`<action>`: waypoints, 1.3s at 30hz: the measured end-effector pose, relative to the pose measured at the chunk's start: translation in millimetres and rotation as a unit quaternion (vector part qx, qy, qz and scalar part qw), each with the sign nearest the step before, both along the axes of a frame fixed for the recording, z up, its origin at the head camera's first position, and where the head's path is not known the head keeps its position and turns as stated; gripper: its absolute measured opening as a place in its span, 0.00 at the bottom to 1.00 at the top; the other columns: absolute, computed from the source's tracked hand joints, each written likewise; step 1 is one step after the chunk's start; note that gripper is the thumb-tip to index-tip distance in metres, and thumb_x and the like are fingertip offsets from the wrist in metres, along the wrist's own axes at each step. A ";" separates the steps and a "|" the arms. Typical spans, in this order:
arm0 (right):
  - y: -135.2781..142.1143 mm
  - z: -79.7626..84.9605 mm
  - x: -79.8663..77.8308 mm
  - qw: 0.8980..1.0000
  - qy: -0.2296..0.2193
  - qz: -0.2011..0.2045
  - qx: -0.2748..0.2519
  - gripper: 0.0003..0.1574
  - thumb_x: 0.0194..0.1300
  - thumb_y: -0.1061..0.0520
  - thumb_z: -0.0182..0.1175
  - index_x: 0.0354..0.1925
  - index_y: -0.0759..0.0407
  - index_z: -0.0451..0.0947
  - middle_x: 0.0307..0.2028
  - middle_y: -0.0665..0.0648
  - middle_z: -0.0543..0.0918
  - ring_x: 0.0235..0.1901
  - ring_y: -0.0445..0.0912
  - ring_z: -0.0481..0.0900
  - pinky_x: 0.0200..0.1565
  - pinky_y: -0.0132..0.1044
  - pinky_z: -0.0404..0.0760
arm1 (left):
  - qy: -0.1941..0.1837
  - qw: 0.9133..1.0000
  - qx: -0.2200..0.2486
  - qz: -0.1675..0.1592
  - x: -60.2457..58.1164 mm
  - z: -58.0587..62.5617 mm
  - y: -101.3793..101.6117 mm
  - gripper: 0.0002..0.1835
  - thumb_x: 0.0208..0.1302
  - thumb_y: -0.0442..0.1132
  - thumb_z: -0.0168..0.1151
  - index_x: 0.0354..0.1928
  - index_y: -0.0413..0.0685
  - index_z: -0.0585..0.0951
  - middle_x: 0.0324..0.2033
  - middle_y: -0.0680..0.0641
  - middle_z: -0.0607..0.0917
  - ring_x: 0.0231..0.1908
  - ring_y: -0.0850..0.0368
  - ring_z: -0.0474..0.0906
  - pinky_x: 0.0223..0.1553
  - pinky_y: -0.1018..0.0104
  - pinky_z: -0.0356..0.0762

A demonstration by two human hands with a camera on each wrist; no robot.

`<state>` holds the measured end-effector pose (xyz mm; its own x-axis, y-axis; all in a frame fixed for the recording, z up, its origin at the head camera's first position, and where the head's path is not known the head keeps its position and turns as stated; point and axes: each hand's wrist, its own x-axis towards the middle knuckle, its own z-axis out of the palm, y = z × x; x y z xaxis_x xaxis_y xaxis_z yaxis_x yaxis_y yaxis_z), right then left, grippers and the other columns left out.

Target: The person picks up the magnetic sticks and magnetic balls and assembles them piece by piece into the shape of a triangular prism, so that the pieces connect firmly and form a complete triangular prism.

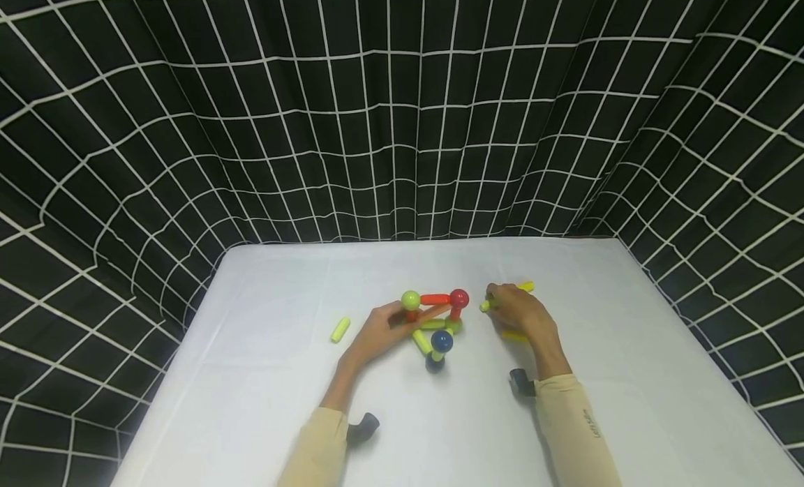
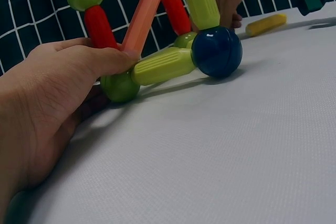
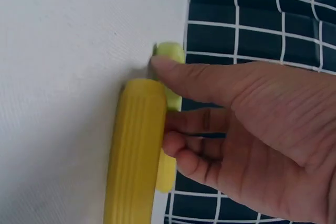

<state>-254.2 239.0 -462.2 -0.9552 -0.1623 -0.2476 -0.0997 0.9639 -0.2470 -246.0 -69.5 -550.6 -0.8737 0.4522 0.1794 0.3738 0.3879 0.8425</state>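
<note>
A building-toy frame of rods and balls stands mid-table; it has a red ball (image 1: 459,298), a dark blue ball (image 1: 442,341) and a light green ball (image 1: 411,300) on top. My left hand (image 1: 380,331) grips its left corner. In the left wrist view the thumb presses the lower end of a slanting orange rod (image 2: 143,19), just above a low green ball (image 2: 119,87); the other fingers are partly hidden behind. To the right of the frame, my right hand (image 1: 521,309) pinches a light green rod (image 3: 172,52) between thumb and fingers, close over the table.
Yellow rods lie around the right hand, one beyond it (image 1: 526,286) and one on its near side (image 1: 515,335). A loose yellow-green rod (image 1: 340,330) lies left of the left hand. The white table (image 1: 264,278) ends at a black curtain (image 1: 352,124) with white grid lines.
</note>
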 end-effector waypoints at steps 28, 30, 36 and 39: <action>-23.0 80.9 45.8 0.957 0.101 0.229 -0.144 0.22 0.56 0.68 0.76 0.44 0.43 0.89 0.43 0.46 0.80 0.48 0.44 0.78 0.53 0.43 0.86 | 0.002 1.000 0.009 -0.001 0.6 1.8 -1.3 0.19 0.70 0.50 0.68 0.60 0.59 0.83 0.59 0.53 0.88 0.66 0.52 0.80 0.72 0.50 0.74; -32.8 79.8 47.9 0.955 0.111 0.238 -0.137 0.23 0.54 0.68 0.78 0.41 0.42 0.89 0.43 0.47 0.78 0.49 0.44 0.76 0.54 0.43 0.85 | 0.001 1.000 0.008 0.000 0.3 1.5 -1.2 0.18 0.70 0.49 0.68 0.60 0.59 0.83 0.59 0.53 0.88 0.66 0.53 0.80 0.72 0.51 0.74; -53.0 72.9 47.0 0.951 0.140 0.259 -0.100 0.20 0.52 0.66 0.80 0.38 0.43 0.90 0.43 0.49 0.74 0.48 0.44 0.70 0.51 0.37 0.82 | 0.018 1.000 0.010 0.002 -0.9 0.4 -0.2 0.18 0.69 0.48 0.69 0.59 0.55 0.84 0.57 0.51 0.89 0.64 0.52 0.82 0.71 0.51 0.75; -55.4 69.8 46.3 0.948 0.149 0.266 -0.096 0.19 0.51 0.65 0.81 0.39 0.44 0.90 0.43 0.49 0.73 0.47 0.44 0.68 0.49 0.36 0.80 | 0.023 1.000 0.009 0.002 -0.7 0.1 -0.2 0.19 0.69 0.48 0.69 0.59 0.54 0.84 0.57 0.50 0.89 0.64 0.52 0.82 0.70 0.51 0.76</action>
<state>-207.9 183.6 -392.5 -0.7485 -0.6550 0.1035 -0.6518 0.6981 -0.2964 -246.7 -69.7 -550.5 -0.8658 0.4458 0.2272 0.4108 0.3741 0.8314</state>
